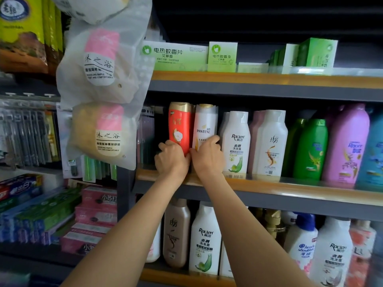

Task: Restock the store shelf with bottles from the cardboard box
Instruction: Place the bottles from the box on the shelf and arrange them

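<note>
On the middle shelf (269,188), left hand (171,159) grips red bottle (179,126), right hand (207,156) grips Pantene bottle (205,125).

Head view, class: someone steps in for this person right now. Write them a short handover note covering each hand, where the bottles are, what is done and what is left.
Left hand: grips the base of the red bottle on the middle shelf.
Right hand: grips the base of the white Pantene bottle beside it.
Both bottles stand upright at the row's left end, next to the Raclen bottle.
Done: these two are on the shelf, not yet let go.
Left: release them, face them forward. The cardboard box is out of view, so I cannot tell how many remain.
</note>
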Action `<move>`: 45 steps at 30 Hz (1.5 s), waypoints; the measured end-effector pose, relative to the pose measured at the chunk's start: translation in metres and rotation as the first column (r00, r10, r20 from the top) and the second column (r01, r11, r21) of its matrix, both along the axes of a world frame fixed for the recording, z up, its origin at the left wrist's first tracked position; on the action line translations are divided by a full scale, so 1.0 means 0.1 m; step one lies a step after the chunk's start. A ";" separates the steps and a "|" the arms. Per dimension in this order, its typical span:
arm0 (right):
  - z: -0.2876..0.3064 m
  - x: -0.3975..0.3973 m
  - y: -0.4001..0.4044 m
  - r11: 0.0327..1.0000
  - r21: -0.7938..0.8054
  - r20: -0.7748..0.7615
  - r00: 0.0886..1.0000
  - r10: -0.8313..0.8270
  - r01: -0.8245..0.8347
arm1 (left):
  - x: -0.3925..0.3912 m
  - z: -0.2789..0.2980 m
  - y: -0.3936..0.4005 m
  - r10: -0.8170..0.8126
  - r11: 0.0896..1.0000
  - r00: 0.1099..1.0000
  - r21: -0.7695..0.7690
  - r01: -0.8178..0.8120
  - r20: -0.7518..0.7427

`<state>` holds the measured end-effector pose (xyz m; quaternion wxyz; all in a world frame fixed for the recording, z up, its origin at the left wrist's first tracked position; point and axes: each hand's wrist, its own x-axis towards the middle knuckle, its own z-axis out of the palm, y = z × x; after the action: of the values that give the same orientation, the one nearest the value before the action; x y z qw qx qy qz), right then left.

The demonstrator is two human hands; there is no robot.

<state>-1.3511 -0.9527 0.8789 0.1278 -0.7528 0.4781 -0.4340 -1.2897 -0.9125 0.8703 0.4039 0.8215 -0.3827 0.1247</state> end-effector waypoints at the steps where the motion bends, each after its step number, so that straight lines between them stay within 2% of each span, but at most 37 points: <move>1: 0.01 -0.01 0.00 1.000 0.003 -0.006 1.000 0.004 -0.004 | 0.00 0.00 0.00 -0.001 1.000 1.000 0.006 0.001 0.008; 9: 0.09 -0.09 0.08 0.998 0.050 -0.057 0.997 0.043 -0.041 | 0.01 -0.01 0.11 -0.028 0.999 0.998 0.024 0.026 0.057; 19: 0.05 -0.07 0.15 1.000 -0.003 -0.063 0.998 -0.003 0.003 | -0.01 -0.08 0.11 -0.016 1.000 0.997 -0.003 0.016 0.077; 26: 0.02 -0.17 0.30 0.994 -0.108 -0.128 0.991 -0.042 0.028 | -0.08 -0.22 0.20 -0.007 0.986 0.996 -0.168 0.021 0.083; 30: 0.08 -0.32 0.50 0.991 -0.121 -0.172 0.984 0.041 -0.063 | -0.24 -0.25 0.26 -0.033 0.956 0.974 -0.278 0.097 0.226; 32: 0.10 -0.42 0.54 0.983 -0.173 -0.122 0.992 0.038 -0.059 | -0.32 -0.25 0.26 -0.067 0.941 0.947 -0.295 0.165 0.314; 34: 0.11 -0.56 0.50 0.965 -0.262 -0.051 0.999 -0.004 -0.009 | -0.37 -0.24 0.25 -0.105 0.936 0.918 -0.275 0.222 0.382; 37: 0.11 -0.93 0.32 0.914 -0.362 0.036 0.982 -0.186 0.186 | -0.47 -0.22 0.24 -0.162 0.936 0.881 -0.214 0.280 0.444; 39: 0.09 -1.20 0.19 0.879 -0.332 0.057 0.938 -0.343 0.342 | -0.57 -0.21 0.22 -0.195 0.939 0.873 -0.172 0.297 0.447; 41: 0.02 -1.40 0.09 0.888 -0.215 0.012 0.910 -0.414 0.407 | -0.70 -0.21 0.19 -0.247 0.930 0.848 -0.131 0.343 0.468; 43: -0.07 -1.47 0.01 0.928 -0.082 -0.046 0.929 -0.368 0.363 | -0.82 -0.21 0.14 -0.307 0.916 0.802 -0.071 0.396 0.513; 45: -0.14 -1.46 -0.05 0.947 -0.051 -0.075 0.944 -0.321 0.318 | -0.91 -0.22 0.08 -0.357 0.909 0.768 0.009 0.416 0.532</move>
<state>-1.4972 -0.9582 0.8647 0.0217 -0.6848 0.5903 -0.4267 -1.3811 -0.9047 0.8481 0.3456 0.6362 -0.6313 0.2779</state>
